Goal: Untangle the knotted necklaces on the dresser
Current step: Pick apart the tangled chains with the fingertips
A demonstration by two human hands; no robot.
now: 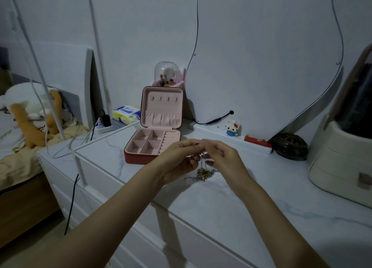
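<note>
Dim room, head view looking down over a white marble-patterned table (231, 197) with drawers below.

Both hands raised above the table top, fingertips meeting near the middle. Left hand (181, 159) and right hand (223, 157) each have fingers curled, thumb and forefinger pinching a thin chain at the top. The knotted necklaces (202, 172) hang from that pinch: fine strands run down between the two palms to a gold-coloured clump, whose lowest part seems to touch the table, though contact is hard to judge. A pale strand trails out to the left of the clump on the surface.

Just behind the hands, an open jewelry box (157, 127), red outside, pink lining, lid upright; square compartments and ring rolls show nothing inside that can be made out.

Behind the box, a glass dome (166, 72) with small brushes. Left of it, a tissue pack (125, 115) and a power strip (102, 127). A wavy-edged mirror (261, 56) stands against the wall; at its base a small block figure (232, 128) and a red flat object (257, 142). Dark round item (289, 147) beside it, cream organizer (342, 157) at far right. Plush toy (30, 111) on the bed at left.
</note>
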